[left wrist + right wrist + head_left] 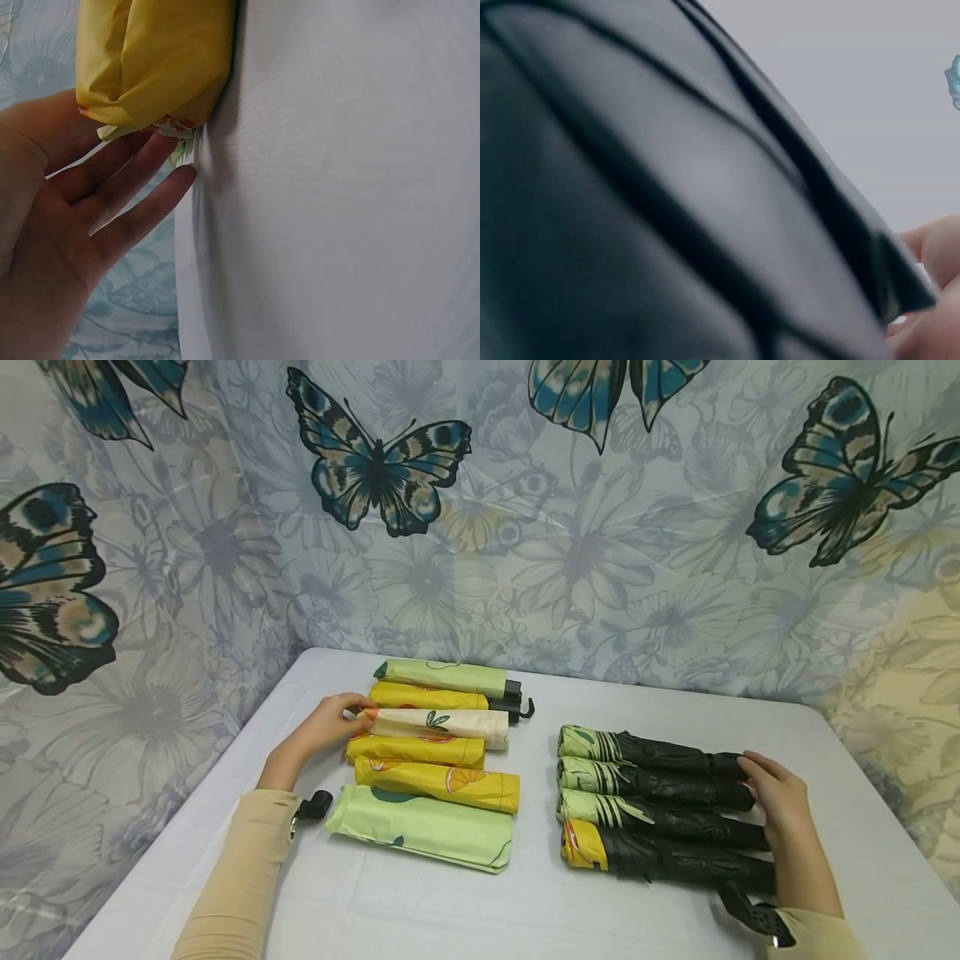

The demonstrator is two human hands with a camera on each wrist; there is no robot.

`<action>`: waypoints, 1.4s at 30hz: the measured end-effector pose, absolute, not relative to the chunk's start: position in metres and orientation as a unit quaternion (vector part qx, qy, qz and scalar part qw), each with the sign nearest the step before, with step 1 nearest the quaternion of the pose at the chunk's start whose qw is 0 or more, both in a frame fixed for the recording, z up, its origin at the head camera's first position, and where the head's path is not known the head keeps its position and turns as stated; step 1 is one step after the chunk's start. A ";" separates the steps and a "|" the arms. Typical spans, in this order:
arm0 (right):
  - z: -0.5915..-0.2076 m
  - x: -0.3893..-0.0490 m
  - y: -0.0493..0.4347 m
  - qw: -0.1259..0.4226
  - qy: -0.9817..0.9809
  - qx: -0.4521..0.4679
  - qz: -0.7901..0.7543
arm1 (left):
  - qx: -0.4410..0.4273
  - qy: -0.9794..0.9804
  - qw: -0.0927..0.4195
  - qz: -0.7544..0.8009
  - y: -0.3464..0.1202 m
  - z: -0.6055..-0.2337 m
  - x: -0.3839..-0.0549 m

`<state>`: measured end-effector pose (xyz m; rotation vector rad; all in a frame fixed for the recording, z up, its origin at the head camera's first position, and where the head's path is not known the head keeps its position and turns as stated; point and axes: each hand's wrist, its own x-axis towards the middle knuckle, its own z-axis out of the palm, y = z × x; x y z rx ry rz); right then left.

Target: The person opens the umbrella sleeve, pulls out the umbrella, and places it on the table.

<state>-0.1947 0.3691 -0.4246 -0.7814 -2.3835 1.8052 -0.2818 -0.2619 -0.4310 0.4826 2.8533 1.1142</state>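
Observation:
On the left, my left hand [326,722] has thumb and fingertips at the left end of a cream folding umbrella [450,723] with a leaf print, gripping that end. In the left wrist view its other fingers [142,217] spread loosely beyond the end of a yellow umbrella [161,60]. On the right, my right hand [783,797] rests its fingertips at the right end of the farthest black rolled umbrella [675,752], fingers extended. Dark, blurred folds [667,172] fill most of the right wrist view, hiding much of that hand.
Around the cream umbrella lie yellow umbrellas [450,783], a light green one [442,827] nearest and another green one [450,677] farthest. Three more black rolled umbrellas [682,852] lie side by side on the right. The white table [540,902] meets a butterfly-print cloth [585,568] behind.

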 end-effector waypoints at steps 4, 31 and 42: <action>-0.421 -0.197 0.360 0.021 -0.789 -0.254 0.559 | 0.145 0.920 0.013 0.363 -0.263 -0.429 -0.282; -0.397 -0.223 0.258 0.059 -0.810 -0.150 0.564 | 0.128 0.920 0.020 0.371 -0.258 -0.421 -0.308; -0.393 -0.243 0.205 -0.041 -0.760 -0.047 0.647 | 0.145 0.916 0.017 0.375 -0.255 -0.425 -0.307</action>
